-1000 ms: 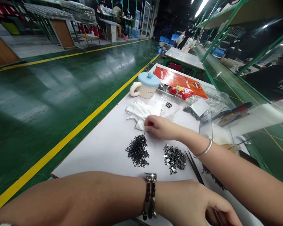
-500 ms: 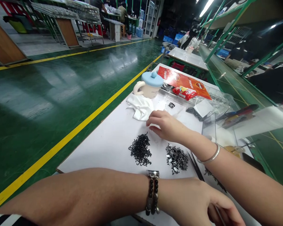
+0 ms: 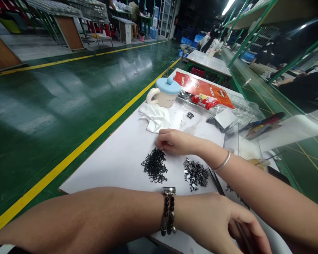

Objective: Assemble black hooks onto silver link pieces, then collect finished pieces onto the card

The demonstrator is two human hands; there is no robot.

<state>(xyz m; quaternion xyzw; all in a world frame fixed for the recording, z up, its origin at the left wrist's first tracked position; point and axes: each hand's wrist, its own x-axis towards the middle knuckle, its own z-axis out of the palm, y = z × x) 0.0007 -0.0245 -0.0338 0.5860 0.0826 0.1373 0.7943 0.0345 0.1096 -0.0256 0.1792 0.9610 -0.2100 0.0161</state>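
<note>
My right hand [image 3: 175, 141], with a silver bangle on its wrist, is at the upper edge of a pile of small black hooks [image 3: 155, 165] on the white tabletop. Its fingers are curled together, and whatever is between the fingertips is hidden. In the lower right is my left hand [image 3: 225, 224], seen from the back, below a bead bracelet [image 3: 168, 215]. The fingers there bend down and inward; their tips and anything they hold are out of sight. Between the two hands lies a pile of small dark metal pieces [image 3: 196, 174], with dark tweezers [image 3: 216, 181] beside it.
Farther up the table stand a cream mug with a blue lid [image 3: 165, 93], a white cloth [image 3: 156, 118], a red packet [image 3: 205, 101] and an orange sheet [image 3: 204, 88]. Clear plastic holders with tools [image 3: 265, 125] stand at the right. People sit farther away.
My right hand has moved down and left to the edge of the hook pile, and its fingers have drawn together. My left hand has barely moved. The view has shifted slightly.
</note>
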